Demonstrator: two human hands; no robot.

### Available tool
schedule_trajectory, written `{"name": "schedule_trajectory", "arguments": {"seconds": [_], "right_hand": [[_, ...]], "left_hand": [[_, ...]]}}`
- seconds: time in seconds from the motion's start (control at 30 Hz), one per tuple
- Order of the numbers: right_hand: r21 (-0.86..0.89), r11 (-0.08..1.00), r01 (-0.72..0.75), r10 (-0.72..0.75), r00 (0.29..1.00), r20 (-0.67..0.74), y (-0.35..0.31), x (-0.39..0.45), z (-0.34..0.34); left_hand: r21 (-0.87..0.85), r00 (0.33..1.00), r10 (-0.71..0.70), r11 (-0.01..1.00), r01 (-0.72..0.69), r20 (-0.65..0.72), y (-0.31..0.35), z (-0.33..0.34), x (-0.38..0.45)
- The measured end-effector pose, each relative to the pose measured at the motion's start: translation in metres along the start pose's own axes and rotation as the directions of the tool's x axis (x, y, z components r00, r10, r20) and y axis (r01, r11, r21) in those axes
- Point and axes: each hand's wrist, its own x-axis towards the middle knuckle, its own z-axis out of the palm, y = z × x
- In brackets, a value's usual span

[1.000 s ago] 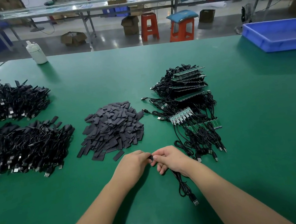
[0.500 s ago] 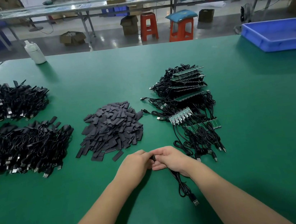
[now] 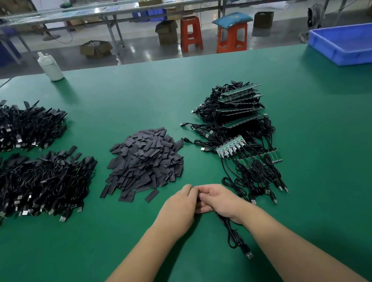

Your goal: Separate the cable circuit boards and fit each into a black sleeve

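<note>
In the head view, a black cable [image 3: 231, 234] is pinched between the curled fingers of the left hand [image 3: 181, 206] and the right hand [image 3: 218, 200], which are pressed together low on the green table [image 3: 326, 169]; whatever sits at the cable's gripped end is hidden by the fingers, and its plug end is trailed toward the near edge. The pile of black sleeves [image 3: 144, 163] is seen just beyond the hands, the unseparated circuit boards with cables [image 3: 238, 134] to its right, and two heaps of black cables [image 3: 25, 166] well apart on the left.

Bare forearms, no sleeves/gloves.
</note>
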Motion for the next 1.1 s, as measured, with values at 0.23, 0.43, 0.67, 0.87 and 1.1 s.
{"name": "schedule_trajectory", "arguments": {"seconds": [0.23,0.43,0.67,0.87,1.1], "right_hand": [[0.152,0.985,0.077,-0.04,0.972,-0.233,-0.008,-0.004,0.007],[0.57,0.76,0.313,-0.096,0.921,-0.379,-0.041,0.005,0.02],[0.058,0.971,0.233,-0.191,0.893,-0.407,-0.059,0.012,0.022],[-0.941,0.264,-0.214,-0.508,0.798,-0.324,-0.032,-0.007,-0.052],[-0.954,0.155,-0.255,-0.332,0.896,-0.294,-0.016,-0.025,-0.08]], "left_hand": [[-0.654,0.824,-0.486,0.73,0.199,-0.291,0.014,0.002,-0.011],[-0.787,0.925,-0.376,0.585,0.196,-0.049,0.026,-0.008,-0.019],[-0.894,0.851,-0.524,0.395,0.212,-0.03,-0.005,-0.038,-0.015],[-0.652,0.669,-0.71,0.617,0.441,-0.22,-0.131,-0.085,-0.031],[-0.148,0.545,-0.815,0.574,0.806,-0.196,-0.243,-0.109,-0.049]]}}
